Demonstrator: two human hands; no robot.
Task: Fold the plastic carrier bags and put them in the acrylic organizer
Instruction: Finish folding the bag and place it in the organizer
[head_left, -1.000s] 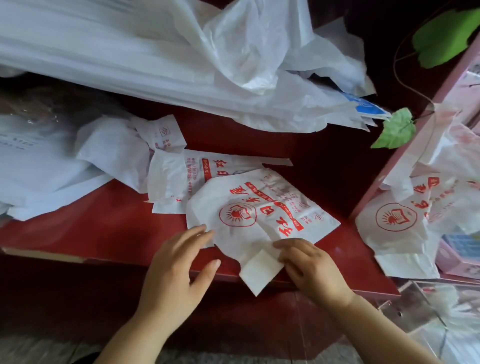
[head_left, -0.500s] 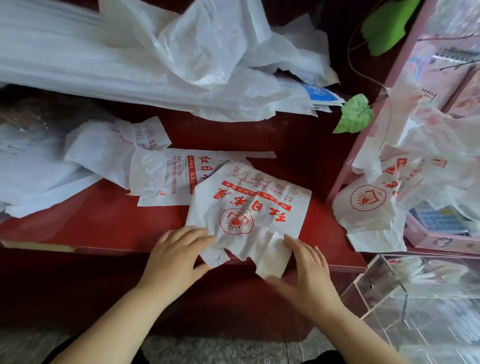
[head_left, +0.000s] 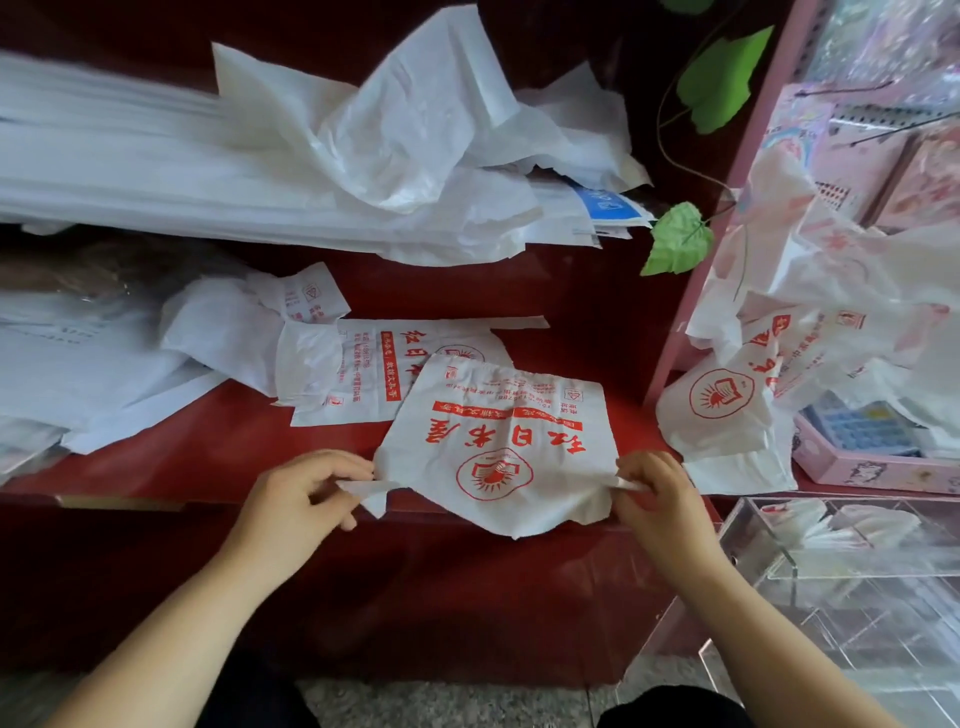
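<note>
A white carrier bag with red print (head_left: 498, 441) lies flat at the front edge of the red shelf (head_left: 208, 452), its lower edge hanging over. My left hand (head_left: 306, 493) pinches the bag's left handle strip. My right hand (head_left: 654, 493) pinches the right handle strip. A clear acrylic organizer (head_left: 852, 587) stands at the lower right, with folded white bags visible inside.
A second printed bag (head_left: 358, 374) and crumpled white bags (head_left: 218, 332) lie behind on the shelf. A big heap of white bags (head_left: 311, 161) fills the back. More printed bags (head_left: 779, 364) hang on a pink rack at right, above a pink box (head_left: 872, 457).
The bag has been turned square to the shelf edge. Both hands moved apart from its lower middle to its two sides and now pinch the handles. The view shifted right, showing the organizer.
</note>
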